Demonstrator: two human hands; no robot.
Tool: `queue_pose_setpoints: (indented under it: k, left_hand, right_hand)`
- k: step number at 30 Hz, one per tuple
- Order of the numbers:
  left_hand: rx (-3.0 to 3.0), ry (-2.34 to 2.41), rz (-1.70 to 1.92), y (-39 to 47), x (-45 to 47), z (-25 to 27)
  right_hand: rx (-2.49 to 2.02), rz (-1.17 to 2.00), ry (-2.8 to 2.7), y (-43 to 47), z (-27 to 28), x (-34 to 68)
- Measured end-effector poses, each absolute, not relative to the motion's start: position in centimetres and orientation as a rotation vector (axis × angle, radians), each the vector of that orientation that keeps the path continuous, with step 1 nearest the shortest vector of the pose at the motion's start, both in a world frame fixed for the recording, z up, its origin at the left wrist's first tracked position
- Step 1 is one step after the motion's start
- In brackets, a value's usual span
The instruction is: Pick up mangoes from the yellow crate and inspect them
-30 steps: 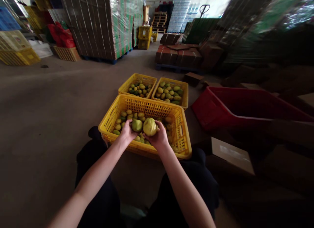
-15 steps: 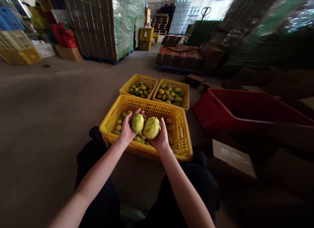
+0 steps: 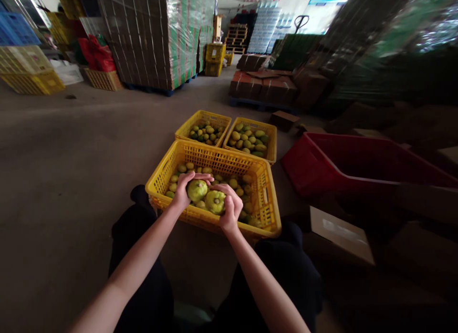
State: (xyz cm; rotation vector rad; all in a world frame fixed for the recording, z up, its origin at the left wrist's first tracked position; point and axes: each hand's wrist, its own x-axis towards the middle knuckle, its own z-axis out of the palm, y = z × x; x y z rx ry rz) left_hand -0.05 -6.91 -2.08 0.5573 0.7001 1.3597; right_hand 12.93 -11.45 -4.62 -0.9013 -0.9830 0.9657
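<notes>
Over the near yellow crate (image 3: 269,199), each of my hands holds a yellow-green lemon. My left hand (image 3: 183,190) curls around the left lemon (image 3: 197,190), its fingers stretched along the far side. The right lemon (image 3: 215,202) is bigger and lumpy, with its knobbed end turned up toward me. My right hand (image 3: 231,204) wraps it from the right, thumb bent toward me. The two fruits are side by side, close together. Below them, several smaller yellow and green lemons (image 3: 246,179) lie in the crate; my hands hide some of them.
Behind the near crate stand a left yellow crate (image 3: 178,132) and a right yellow crate (image 3: 274,144), both holding fruit. A red tub (image 3: 304,168) and a cardboard box (image 3: 341,235) are on the right. Wrapped pallet stacks (image 3: 143,42) stand farther back.
Both lemons have been turned, so their ends now face up toward me, and they sit slightly lower. My right hand has rotated, its fingers now over the top of its lemon.
</notes>
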Motion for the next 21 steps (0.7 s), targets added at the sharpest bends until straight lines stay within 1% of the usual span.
queue_pose_setpoints:
  k: [8,16,21]
  left_hand:
    - [0.636,0.674,1.365,-6.91,-0.05,-1.94]
    - [0.530,0.671,1.318,-7.12,-0.23,-1.45]
    - [0.453,0.707,1.369,-6.45,0.37,-1.60]
  right_hand:
    - [-0.884,0.829,-1.137,-11.34,-4.65,12.75]
    - [-0.888,0.920,-1.075,-11.31,-4.93,12.96]
    - [-0.920,0.923,-0.992,-10.98,-4.87,12.34]
